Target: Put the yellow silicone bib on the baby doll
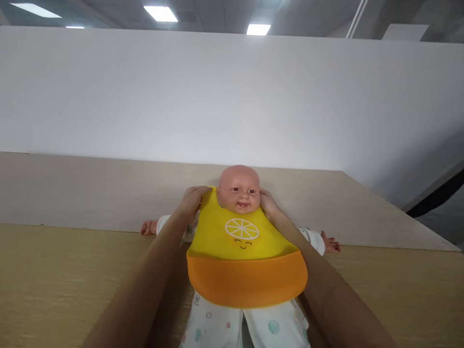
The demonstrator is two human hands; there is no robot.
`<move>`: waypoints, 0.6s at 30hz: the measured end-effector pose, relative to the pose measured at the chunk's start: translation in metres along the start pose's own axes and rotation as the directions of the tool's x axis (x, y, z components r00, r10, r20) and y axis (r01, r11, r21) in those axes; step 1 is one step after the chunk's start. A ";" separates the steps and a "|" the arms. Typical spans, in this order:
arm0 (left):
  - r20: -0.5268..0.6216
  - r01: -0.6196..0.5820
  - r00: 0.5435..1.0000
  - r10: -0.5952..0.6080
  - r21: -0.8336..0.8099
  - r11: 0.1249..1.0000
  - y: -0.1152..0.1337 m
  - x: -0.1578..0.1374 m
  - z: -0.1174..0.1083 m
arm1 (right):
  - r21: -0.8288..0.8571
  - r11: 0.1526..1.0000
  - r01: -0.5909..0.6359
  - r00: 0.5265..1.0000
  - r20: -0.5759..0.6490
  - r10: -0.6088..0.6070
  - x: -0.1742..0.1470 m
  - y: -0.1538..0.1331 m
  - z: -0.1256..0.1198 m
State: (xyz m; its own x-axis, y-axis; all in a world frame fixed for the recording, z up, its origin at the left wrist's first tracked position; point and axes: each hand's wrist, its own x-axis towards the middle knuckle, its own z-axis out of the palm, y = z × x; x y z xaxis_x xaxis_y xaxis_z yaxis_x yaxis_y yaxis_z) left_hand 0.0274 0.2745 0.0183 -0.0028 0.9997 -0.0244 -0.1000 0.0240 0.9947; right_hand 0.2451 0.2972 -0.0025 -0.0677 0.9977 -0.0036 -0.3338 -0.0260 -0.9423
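Note:
A baby doll [239, 181] lies on its back with its arms spread out to both sides. Over its chest is a yellow bib [213, 232] with an orange pocket [246, 280], a white citrus slice and a smiling face printed on it. My left hand [193, 200] pinches the bib's strap at the left of the doll's neck. On the other side, my right hand [268, 203] is closed at the bib's strap beside the doll's cheek; its fingertips are partly hidden behind the head. The strap ends behind the neck are out of sight.
The doll, in white patterned clothes [217, 324], rests on a wood-coloured table [72, 280]. A paler board [90, 188] runs along the back, and a white partition [181, 96] rises behind it. A black strip [437, 193] shows at the far right.

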 end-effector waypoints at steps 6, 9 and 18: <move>0.024 0.046 0.999 -0.049 0.112 0.993 0.002 -0.008 0.013 | -0.132 0.989 0.067 0.998 0.006 -0.067 0.005 -0.002 -0.003; 0.004 -0.015 1.000 0.015 0.115 0.993 0.005 -0.010 0.021 | -0.278 0.949 0.146 0.989 0.041 -0.140 0.010 -0.007 -0.005; -0.099 -0.057 0.993 0.068 0.109 0.992 0.013 -0.008 0.022 | -0.578 0.788 0.213 0.971 0.034 -0.237 0.016 -0.029 -0.012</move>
State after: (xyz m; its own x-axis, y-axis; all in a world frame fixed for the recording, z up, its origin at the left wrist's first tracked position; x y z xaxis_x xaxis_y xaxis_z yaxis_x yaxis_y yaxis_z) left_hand 0.0483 0.2667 0.0336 -0.1083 0.9936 0.0333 0.0089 -0.0326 0.9994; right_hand 0.2650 0.3144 0.0210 -0.0186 0.9726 0.2316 0.2655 0.2282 -0.9367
